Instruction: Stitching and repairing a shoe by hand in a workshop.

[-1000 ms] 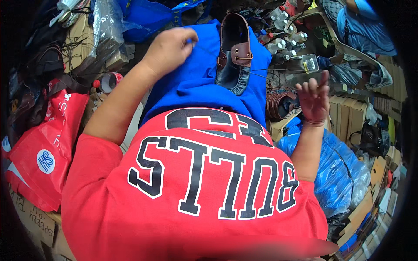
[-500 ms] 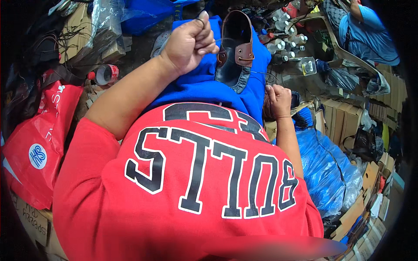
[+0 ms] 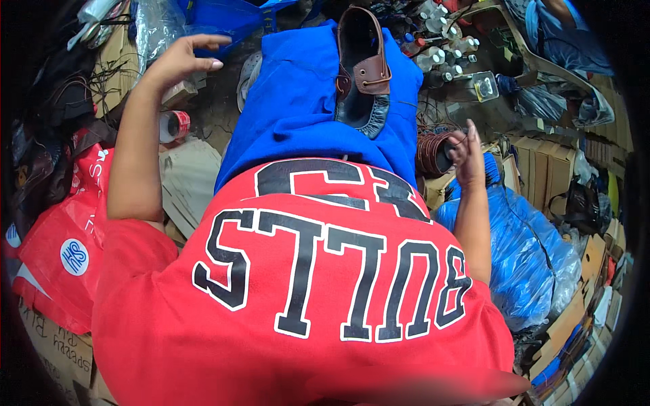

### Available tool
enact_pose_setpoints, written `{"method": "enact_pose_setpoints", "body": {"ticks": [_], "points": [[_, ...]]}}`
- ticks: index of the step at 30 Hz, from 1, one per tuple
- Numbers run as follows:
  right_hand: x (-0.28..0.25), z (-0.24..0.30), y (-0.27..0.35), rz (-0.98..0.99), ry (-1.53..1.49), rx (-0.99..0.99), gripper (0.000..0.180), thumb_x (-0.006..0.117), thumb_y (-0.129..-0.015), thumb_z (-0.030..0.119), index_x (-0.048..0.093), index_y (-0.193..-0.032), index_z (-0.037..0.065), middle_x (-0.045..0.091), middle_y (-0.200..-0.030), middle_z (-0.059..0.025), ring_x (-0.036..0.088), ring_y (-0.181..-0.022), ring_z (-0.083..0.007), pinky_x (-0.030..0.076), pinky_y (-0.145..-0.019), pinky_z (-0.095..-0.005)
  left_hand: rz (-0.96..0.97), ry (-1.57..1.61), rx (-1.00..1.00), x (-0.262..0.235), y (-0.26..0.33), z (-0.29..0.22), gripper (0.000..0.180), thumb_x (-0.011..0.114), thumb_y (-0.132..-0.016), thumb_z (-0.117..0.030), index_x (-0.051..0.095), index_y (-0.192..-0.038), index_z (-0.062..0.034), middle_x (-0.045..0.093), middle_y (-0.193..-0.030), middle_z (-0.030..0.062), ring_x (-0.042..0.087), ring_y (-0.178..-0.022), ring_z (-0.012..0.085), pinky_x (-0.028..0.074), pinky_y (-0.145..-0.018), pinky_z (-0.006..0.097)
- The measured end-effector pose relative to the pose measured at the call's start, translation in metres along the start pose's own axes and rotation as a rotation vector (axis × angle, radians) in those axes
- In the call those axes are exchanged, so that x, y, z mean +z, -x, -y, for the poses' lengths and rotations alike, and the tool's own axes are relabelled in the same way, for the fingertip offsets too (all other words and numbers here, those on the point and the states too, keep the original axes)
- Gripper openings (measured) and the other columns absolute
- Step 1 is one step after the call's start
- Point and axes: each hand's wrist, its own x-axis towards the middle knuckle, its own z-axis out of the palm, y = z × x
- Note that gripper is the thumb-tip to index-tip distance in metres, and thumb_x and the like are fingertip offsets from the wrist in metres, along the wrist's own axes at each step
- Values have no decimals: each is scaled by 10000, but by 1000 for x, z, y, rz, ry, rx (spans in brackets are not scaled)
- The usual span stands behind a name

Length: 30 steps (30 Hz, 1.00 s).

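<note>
A brown and dark leather shoe [image 3: 362, 74] lies sole-down on my lap, on blue trousers [image 3: 305, 115]. My left hand [image 3: 184, 59] is lifted out to the left, away from the shoe, fingers spread and nothing visible in it. My right hand [image 3: 467, 152] is low at my right side, its thumb and fingers against a spool of brown thread [image 3: 430, 153] that sits on a cardboard box. A thin thread runs from the shoe toward that side. My red shirt [image 3: 305, 291] with big black letters fills the lower picture.
A roll of tape [image 3: 175, 124] and flat cardboard [image 3: 189, 183] lie on the floor at left, beside red plastic bags [image 3: 54, 250]. A blue plastic sack [image 3: 528, 250] bulges at right. Small bottles [image 3: 440, 54] and clutter stand beyond the knees.
My left hand swung from above the knee out to the left and spread its fingers. My right hand moved from my lap rightward to the thread spool.
</note>
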Motion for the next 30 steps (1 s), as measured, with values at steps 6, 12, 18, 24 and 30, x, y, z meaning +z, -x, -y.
{"method": "enact_pose_setpoints", "body": {"ticks": [6,12,18,24,30], "points": [[72,69,0,264,553,-725,296,632,-865,226,635,-1089,33,590,-1060,-80,552,-975,-150,434,-847,-274,114,92,299,73,-45,-91,586,751,-709,-339,596,-1204,-69,583,-1208,138,541,-1116,235,413,-946,339],[146,99,30,672,1107,-666,266,668,-813,264,657,-920,21,620,-767,-167,593,-676,-265,461,-624,-342,187,-28,485,157,-81,-127,510,776,-697,-353,624,-1046,-15,634,-1012,122,586,-976,205,441,-860,315],[143,92,33,760,1135,-523,187,604,-830,190,617,-854,4,574,-703,-201,570,-622,-314,449,-597,-378,382,-14,469,162,-83,-128,385,766,-725,-267,630,-964,3,654,-935,87,589,-889,140,455,-800,300],[131,87,47,684,1143,-591,186,576,-799,157,549,-761,-23,533,-679,-222,528,-627,-385,425,-583,-418,467,154,430,163,-84,-126,311,749,-747,-205,642,-954,2,664,-858,66,590,-808,120,464,-754,285],[105,87,61,672,972,-612,216,589,-820,145,510,-706,-20,437,-618,-153,446,-558,-251,375,-542,-369,442,69,455,162,-88,-124,304,748,-748,-188,641,-959,3,664,-867,56,592,-840,106,466,-770,280]]}}
